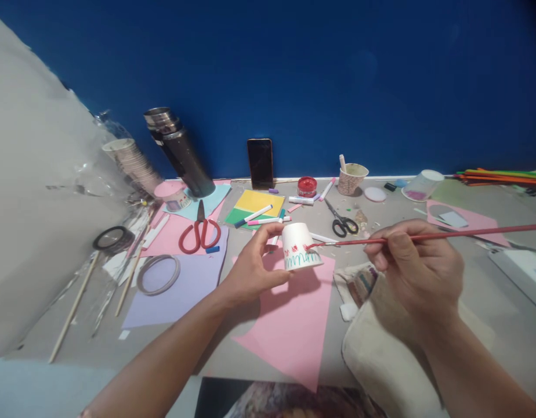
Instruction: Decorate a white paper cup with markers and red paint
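Note:
My left hand [254, 261] grips a white paper cup [297, 239] upside down, thumb at its rim and fingers at its base. Green zigzag strokes run round the cup near the rim, with small red marks above them. In my right hand [418, 270] is a long red paintbrush [359, 241], pinched between thumb and fingers. Its red-tipped bristles touch the cup's side by the red marks. Below the cup lies a pink paper sheet [294, 325]. At the back stands a small jar of red paint [307, 186].
Red-handled scissors [200, 232] and a roll of tape [158, 274] lie on coloured paper at left. A dark flask [183, 154] and stacked cups [131, 165] stand behind. Black scissors [344, 223], markers [253, 215] and a beige cloth [381, 342] surround the cup; a phone [260, 162] leans on the wall.

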A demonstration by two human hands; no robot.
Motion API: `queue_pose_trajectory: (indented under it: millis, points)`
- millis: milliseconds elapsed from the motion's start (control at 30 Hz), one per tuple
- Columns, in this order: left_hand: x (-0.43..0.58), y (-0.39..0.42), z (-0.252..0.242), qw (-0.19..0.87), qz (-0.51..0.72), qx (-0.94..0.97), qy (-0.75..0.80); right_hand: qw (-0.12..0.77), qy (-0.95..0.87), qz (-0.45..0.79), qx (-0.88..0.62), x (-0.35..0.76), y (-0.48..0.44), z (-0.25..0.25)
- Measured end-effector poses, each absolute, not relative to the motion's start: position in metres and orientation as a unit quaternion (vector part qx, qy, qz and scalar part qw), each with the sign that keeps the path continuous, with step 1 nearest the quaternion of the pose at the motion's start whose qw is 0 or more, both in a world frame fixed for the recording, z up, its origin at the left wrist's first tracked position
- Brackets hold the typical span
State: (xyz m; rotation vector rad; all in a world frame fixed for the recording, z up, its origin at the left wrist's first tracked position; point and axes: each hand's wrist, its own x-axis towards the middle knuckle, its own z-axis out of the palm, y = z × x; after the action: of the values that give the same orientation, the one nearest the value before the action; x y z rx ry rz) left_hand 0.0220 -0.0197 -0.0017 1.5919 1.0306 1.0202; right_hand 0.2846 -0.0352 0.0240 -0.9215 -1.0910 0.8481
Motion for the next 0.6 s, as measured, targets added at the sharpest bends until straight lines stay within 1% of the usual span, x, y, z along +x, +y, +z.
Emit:
queue_pose_trajectory:
  millis: [67,233,600]
  points:
    - [0.022,-0.0199,-0.0014,0.474,0.416,0.649,0.425,0.665,-0.489,0.384,-0.413,0.2842,-0.0351,0.0244]
    - [0.0224,-0.0201,-0.0013,0.48,0.418,0.645,0.423,0.689,-0.467,0.37,-0.413,0.2828,-0.0344,0.0242]
    - [0.022,-0.0182,-0.0046,0.493,0.424,0.641,0.408,0.686,-0.46,0.378,-0.419,0.2825,-0.0332,0.0239]
